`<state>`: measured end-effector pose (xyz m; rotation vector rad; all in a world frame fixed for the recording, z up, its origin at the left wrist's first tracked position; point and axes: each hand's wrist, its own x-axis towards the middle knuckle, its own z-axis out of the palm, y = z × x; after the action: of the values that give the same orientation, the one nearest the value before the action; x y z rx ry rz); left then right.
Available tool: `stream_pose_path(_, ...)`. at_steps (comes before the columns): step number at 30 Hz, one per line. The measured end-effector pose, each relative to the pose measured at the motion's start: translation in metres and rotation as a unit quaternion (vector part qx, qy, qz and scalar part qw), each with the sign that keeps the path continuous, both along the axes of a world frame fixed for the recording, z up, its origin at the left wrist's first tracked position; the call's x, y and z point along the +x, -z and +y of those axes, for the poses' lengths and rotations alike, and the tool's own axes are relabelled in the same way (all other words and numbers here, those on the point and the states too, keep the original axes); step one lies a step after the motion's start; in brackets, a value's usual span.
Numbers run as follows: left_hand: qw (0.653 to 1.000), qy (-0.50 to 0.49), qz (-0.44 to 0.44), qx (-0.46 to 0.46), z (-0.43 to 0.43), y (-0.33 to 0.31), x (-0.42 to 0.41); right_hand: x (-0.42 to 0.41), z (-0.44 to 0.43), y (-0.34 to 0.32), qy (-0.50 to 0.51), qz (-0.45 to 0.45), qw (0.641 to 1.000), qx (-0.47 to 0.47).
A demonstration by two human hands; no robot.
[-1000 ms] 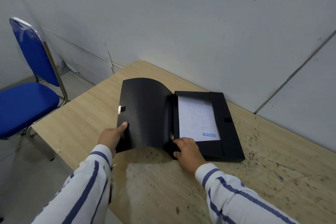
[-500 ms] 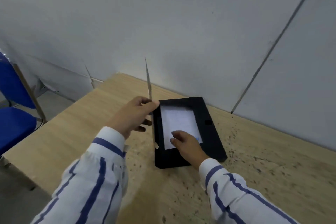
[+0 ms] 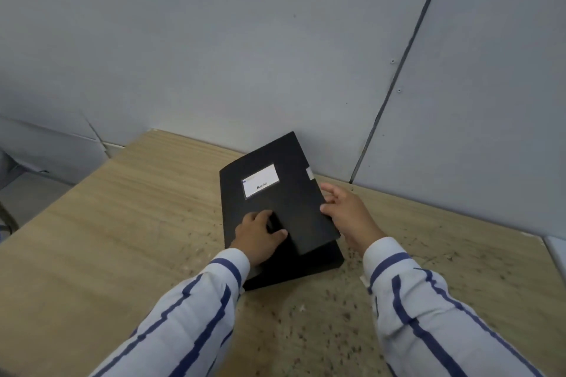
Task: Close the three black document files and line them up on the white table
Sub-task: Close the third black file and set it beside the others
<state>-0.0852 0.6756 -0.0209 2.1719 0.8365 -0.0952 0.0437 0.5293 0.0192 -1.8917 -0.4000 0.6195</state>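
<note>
Black document file point(image 3: 275, 205): one item, lying on the wooden table point(image 3: 122, 239) close to the grey wall point(image 3: 245, 40). Its cover, bearing a white label point(image 3: 261, 181), is folded over the box but stands slightly raised along the right edge. Your left hand point(image 3: 258, 236) rests on the cover, fingers curled, pressing down. Your right hand point(image 3: 349, 214) grips the cover's right edge, fingers spread. Both sleeves are striped.
</note>
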Motion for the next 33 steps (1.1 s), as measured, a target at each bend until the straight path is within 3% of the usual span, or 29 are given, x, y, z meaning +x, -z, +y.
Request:
stream_pose_path(6, 0.994, -0.064, 0.039, 0.085, 0.017, 0.038, -0.006, 0.000, -0.006, 0.038, -0.058, -0.079, 0.975, -0.199)
stream_pose_path(10, 0.992, -0.108, 0.029, 0.052, 0.024, 0.052, -0.012, -0.005, -0.002, 0.063, -0.071, -0.084, 0.949, -0.294)
stream_pose_path(15, 0.993, -0.103, 0.018, 0.061, 0.023, 0.059, -0.016, -0.017, 0.005, 0.078, -0.057, -0.180, 0.911, -0.366)
stream_pose_path(23, 0.994, -0.102, -0.016, 0.025, 0.031, 0.062, -0.028, -0.024, 0.000, 0.089, -0.082, -0.147, 0.932, -0.322)
stream_pose_path(26, 0.984, -0.166, -0.066, -0.027, 0.028, 0.062, -0.036, -0.028, -0.005, 0.088, -0.018, -0.081, 0.961, -0.264)
stream_pose_path(33, 0.980, -0.166, -0.092, -0.059, 0.017, 0.064, -0.041, -0.039, -0.025, 0.079, 0.052, 0.002, 0.981, -0.185)
